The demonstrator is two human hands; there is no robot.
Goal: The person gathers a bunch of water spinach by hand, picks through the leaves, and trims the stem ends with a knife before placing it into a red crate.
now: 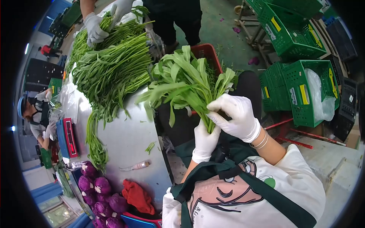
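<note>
My left hand [206, 142] is gripping a leafy bunch [190, 78] by its stems near the frame's centre; my right hand [238, 116] is pinching at its stalks. Beyond, I'm seeing a red crate [207, 50] and, upper left, heaped greens [116, 64] lying on the bench [135, 140].

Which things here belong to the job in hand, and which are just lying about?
Likely in the job: bunch of leafy greens; left hand, gripping it; right hand, touching it; leafy greens pile on metal table.

Seemingly just lying about: purple cabbages; red cloth; unheld knife.
</note>
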